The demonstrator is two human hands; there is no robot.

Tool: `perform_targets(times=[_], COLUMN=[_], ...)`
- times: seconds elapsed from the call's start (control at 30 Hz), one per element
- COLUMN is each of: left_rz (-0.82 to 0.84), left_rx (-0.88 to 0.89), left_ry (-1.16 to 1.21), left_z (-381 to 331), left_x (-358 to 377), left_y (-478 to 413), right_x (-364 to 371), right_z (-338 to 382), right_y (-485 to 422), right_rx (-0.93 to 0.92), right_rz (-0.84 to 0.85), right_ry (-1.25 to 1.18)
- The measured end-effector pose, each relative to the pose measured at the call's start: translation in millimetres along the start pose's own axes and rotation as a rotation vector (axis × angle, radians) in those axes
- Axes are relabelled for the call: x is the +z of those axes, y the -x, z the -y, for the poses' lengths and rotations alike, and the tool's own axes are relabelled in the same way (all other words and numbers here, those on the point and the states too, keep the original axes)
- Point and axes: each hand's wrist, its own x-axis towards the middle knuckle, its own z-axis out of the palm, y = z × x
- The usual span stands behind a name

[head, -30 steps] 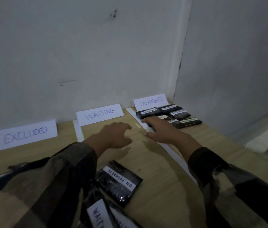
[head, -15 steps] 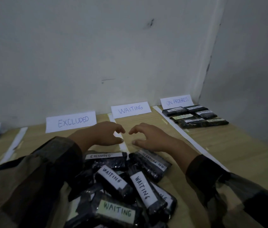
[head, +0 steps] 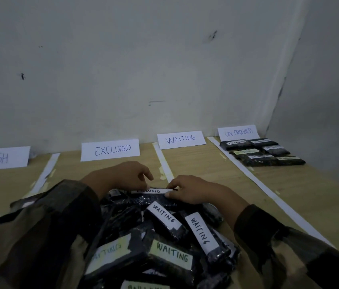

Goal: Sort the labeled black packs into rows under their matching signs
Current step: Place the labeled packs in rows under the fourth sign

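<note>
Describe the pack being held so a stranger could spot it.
Start at the EXCLUDED sign against the wall. Nearer, at the heap's far edge, lies the pack pinched by left hand and right hand. Its label reads EXCLUDED; neighbours read WAITING.

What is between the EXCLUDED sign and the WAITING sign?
A white paper strip lies on the table, between the EXCLUDED sign and WAITING sign, in the head view.
</note>
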Motion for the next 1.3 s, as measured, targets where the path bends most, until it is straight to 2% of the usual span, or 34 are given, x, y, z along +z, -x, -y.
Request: perform_targets(times=[0.17, 0.3, 0.43, 0.57, 0.77, 0.9, 1.0, 1.1, 1.23, 1.3], left_rz=[0.015, 0.048, 0.089, 0.124, -0.004, -0.100, -0.120, -0.114, -0.111, -0.102], left_rx=[0.020, 0.027, 0.057, 0.091, 0.144, 0.180, 0.187, 0.177, 0.018, -0.078], left_ry=[0.062, 0.081, 0.094, 0.072, 0.104, 0.261, 0.391, 0.526, 0.719, 0.842], left_z=[-3, -8, -20, -36, -54, -64, -72, -74, -64, -57], left_x=[1, 2, 0, 4, 14, 12, 8, 3, -4, -6], left_y=[0, 0, -3, -12, -22, -23, -22, -20, -19, -21], right_x=[-2, -11, -15, -13, -21, -42, -57, -65, -60, -54], right_z=[0, -12, -36, -44, -47, -42, -29, -17, -20, -21], right_y=[9, 18, 28, 33, 36, 41, 45, 43, 31, 26], right_rx=[-0.016, 0.014, 0.189, 0.295, 0.305, 0.130, -0.011, -0.059, 0.039, 0.105], right_rz=[-0.033, -0.097, -0.064, 0.002, -0.160, -0.278, -0.330, -0.406, -0.642, -0.678], right_ry=[-0.203, -0.151, -0.006, -0.086, -0.450, -0.637, -0.643, -0.599, -0.523, -0.639])
